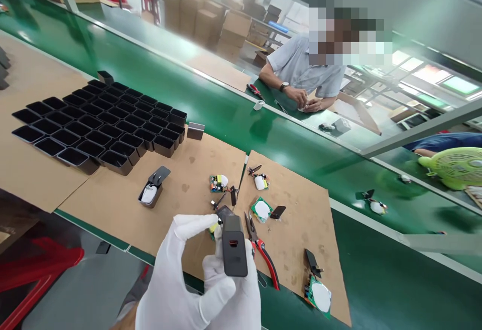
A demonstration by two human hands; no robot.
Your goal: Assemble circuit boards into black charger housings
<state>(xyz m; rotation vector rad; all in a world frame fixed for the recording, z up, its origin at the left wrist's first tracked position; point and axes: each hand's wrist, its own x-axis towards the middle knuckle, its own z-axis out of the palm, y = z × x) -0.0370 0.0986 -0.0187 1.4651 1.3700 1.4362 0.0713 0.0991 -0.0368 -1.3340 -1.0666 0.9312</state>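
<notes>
A black charger case (234, 253) with a small USB port faces me. My right hand (246, 297), in a white glove, is closed around its sides. My left hand (169, 275), also white-gloved, arches beside it with thumb and forefinger apart. Its forefinger tip reaches the far end of the case, where a dark plug piece (225, 212) shows; whether they touch is hard to see. Behind the hands lie circuit boards with plug pieces, one board (219, 183) beyond the case and another board (261, 210) to the right. Red-handled pliers (265, 257) lie beside my right hand.
Many open black cases (94, 119) stand in rows at left. A filled case (151, 192) sits nearer, its lid piece tilted up. Another board (319, 295) lies at the cardboard's right edge. Across the green bench (211, 89) a person (301, 74) works. A green fan (457, 167) stands right.
</notes>
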